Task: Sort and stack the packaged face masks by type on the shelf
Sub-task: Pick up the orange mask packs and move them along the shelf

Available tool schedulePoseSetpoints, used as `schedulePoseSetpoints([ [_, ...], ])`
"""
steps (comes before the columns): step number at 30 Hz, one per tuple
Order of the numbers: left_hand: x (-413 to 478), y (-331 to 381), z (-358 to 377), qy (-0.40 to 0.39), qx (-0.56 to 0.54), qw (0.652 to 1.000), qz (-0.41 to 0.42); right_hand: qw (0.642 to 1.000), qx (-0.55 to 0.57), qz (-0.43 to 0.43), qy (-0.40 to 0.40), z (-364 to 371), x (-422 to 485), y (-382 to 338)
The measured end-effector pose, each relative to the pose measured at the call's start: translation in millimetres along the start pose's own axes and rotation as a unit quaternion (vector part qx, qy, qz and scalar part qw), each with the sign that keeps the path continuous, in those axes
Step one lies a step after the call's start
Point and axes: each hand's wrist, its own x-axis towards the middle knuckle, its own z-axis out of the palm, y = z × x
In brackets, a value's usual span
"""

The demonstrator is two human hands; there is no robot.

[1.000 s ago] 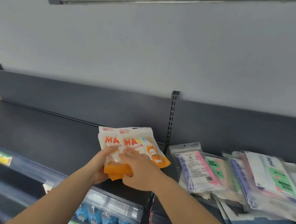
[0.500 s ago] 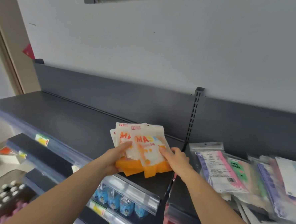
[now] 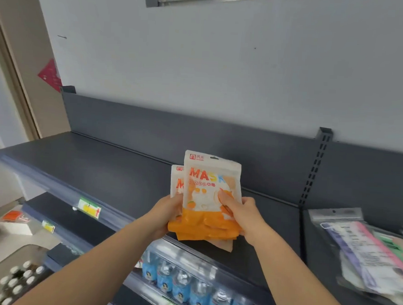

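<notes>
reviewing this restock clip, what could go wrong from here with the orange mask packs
1. The orange mask packs are fanned unevenly between the left hand and right hand; a glossy one could slip out.
2. They are held near the front edge of the shelf, so a dropped pack might fall toward the bottles below.

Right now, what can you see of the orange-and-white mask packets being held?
The orange-and-white glossy plastic mask packets form a small fanned bundle, upright, white tops printed MASK, orange bottoms. The left hand grips the left edge, the right hand pinches the right. They are over the front of the dark grey metal shelf.
</notes>
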Motion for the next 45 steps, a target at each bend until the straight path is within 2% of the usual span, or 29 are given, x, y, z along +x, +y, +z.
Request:
schedulePoseSetpoints([
  [2, 6.0, 14.3, -29.4, -0.011, 0.014, 1.0, 0.003, 1.0, 0.014, 0.018, -0.016, 27.6, 2.0, -7.3],
  [9, 28.2, 39.3, -112.6, -0.068, 0.041, 0.997, -0.001, 1.0, 0.014, 0.017, 0.002, 99.3, 13.7, -22.3],
  [13, 28.6, 41.8, -131.3, -0.091, 0.053, 0.994, 0.008, 0.999, 0.035, 0.031, -0.004, 116.1, 12.5, -15.5],
  [17, 23.0, 51.2, -138.5, -0.09, 0.069, 0.993, 0.028, 0.998, 0.067, -0.011, -0.001, 128.7, 10.9, -18.3],
  [22, 11.9, 54.0, -145.2, -0.083, 0.015, 0.996, 0.009, 0.993, 0.102, -0.065, 0.005, 144.9, 6.2, -26.5],
  [26, 14.2, 61.1, -158.3, -0.098, -0.069, 0.993, -0.012, 0.991, 0.113, -0.078, 0.006, 163.7, 2.5, -33.4],
  [30, 25.0, 77.8, -190.7, -0.103, -0.041, 0.994, -0.018, 0.992, 0.095, -0.081, 0.025, 196.1, 9.4, -51.8],
  [36, 59.1, 113.4, -279.2, -0.1, -0.005, 0.995, -0.007, 0.991, 0.077, -0.098, 0.037, 280.7, 46.6, -81.8],
  [45, 111.8, 166.4, -452.5, -0.05, 0.038, 0.997, -0.048, 0.995, 0.065, -0.075, -0.024, 441.8, 119.5, -126.4],
])
